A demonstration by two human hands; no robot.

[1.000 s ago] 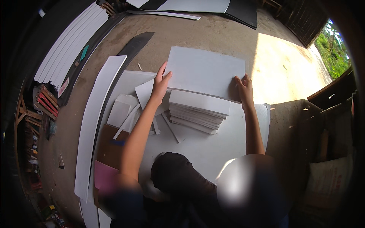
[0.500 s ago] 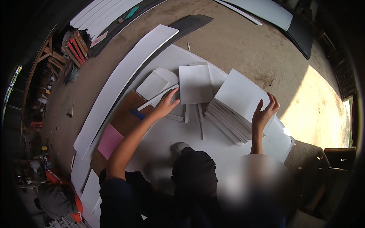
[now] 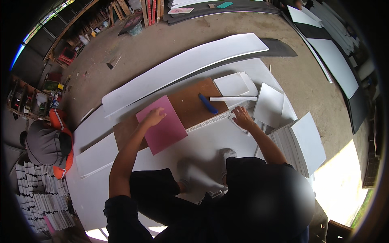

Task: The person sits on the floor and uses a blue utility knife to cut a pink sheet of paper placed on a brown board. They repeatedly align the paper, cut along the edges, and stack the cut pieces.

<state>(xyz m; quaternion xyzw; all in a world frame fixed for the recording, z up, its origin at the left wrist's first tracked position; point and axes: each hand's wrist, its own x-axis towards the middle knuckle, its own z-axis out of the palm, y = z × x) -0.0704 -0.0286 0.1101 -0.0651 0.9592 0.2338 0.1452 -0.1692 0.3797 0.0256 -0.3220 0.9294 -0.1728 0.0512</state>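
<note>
Two hands lay flat and open: our left hand (image 3: 155, 117) pressed the pink sheet (image 3: 162, 124), our right hand (image 3: 242, 118) touched the long white strip (image 3: 210, 121) stretching sideways between them.

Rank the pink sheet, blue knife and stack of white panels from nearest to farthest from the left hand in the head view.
From the left hand:
1. pink sheet, directly under the hand.
2. blue knife, to its right on the brown board.
3. stack of white panels, far right.

A workshop: bare concrete floor (image 3: 170, 44), long white boards (image 3: 182, 69), stacked cut sheets (image 3: 300, 141), and scrap wood (image 3: 150, 10) along the wall.
</note>
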